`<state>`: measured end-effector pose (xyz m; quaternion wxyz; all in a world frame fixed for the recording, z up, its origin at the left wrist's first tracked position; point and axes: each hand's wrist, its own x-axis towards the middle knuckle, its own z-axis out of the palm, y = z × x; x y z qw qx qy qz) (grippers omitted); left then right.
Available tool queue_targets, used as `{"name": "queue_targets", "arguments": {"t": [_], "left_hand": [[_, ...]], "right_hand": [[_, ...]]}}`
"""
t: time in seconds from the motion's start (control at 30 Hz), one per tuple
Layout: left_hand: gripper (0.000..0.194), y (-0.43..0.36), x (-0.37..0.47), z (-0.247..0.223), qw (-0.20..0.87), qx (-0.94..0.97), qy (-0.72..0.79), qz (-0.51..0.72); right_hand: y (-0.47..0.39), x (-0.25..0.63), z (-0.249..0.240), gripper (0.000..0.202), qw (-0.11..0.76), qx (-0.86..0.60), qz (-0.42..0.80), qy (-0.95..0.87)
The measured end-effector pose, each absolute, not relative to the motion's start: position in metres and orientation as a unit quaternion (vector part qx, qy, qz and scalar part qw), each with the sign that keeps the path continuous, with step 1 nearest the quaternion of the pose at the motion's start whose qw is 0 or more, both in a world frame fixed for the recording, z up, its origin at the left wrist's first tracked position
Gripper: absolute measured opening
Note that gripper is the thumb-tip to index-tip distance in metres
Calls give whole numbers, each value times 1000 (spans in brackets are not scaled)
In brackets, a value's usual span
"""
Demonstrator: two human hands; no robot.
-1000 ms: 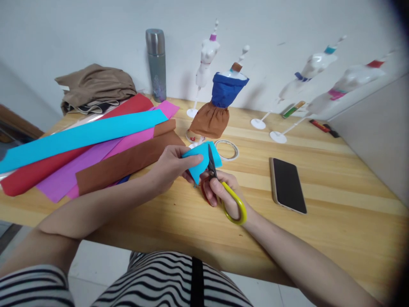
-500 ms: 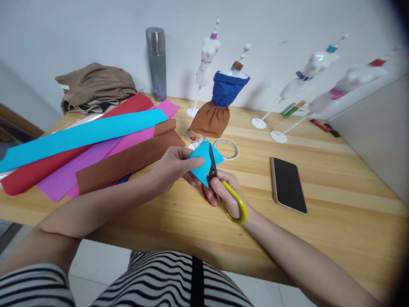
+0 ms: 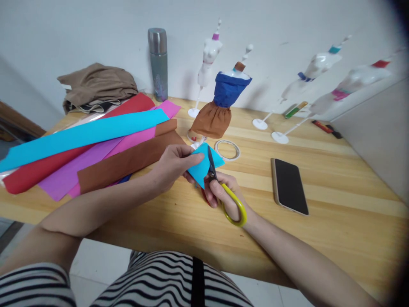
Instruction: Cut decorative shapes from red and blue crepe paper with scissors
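Between the thumb and fingers of my left hand (image 3: 179, 164) is a small piece of bright blue paper (image 3: 198, 167), held above the table. My right hand (image 3: 225, 192) grips a pair of scissors (image 3: 235, 205) with a yellow and a red handle. Their dark blades straddle the paper, one lying across its face, the other hidden behind it. Just beyond my hands, a mini dress form wears a blue bodice and a gathered brown skirt (image 3: 213, 120). A roll of tape (image 3: 227, 150) lies beside its base.
Coloured paper strips (image 3: 86, 132) and a folded brown cloth (image 3: 99, 87) lie to the left. A flask (image 3: 158, 64) stands at the wall near a bare dress form (image 3: 209, 57). Rightward are a phone (image 3: 290, 186), two more dress forms (image 3: 322, 64) and a green-and-yellow object (image 3: 295, 110).
The scissors have cut a little further into the blue paper, and its lower corner has swung slightly left. Both hands keep their grip. The whole view has shifted slightly.
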<state>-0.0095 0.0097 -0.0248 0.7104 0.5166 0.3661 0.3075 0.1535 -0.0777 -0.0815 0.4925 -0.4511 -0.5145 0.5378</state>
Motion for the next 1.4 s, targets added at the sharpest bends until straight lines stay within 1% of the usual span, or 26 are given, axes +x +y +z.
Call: {"name": "queue_targets", "arguments": {"t": [0.73, 1.27, 1.4], "left_hand": [[43, 9, -9, -23, 713, 512, 367, 307], [37, 10, -10, -24, 706, 521, 366, 309], [38, 12, -11, -26, 706, 519, 367, 314]], "right_hand": [[-77, 154, -83, 64, 497, -451, 542, -507], [-78, 153, -83, 61, 498, -448, 538, -513], [-78, 154, -84, 62, 494, -450, 539, -512]]}}
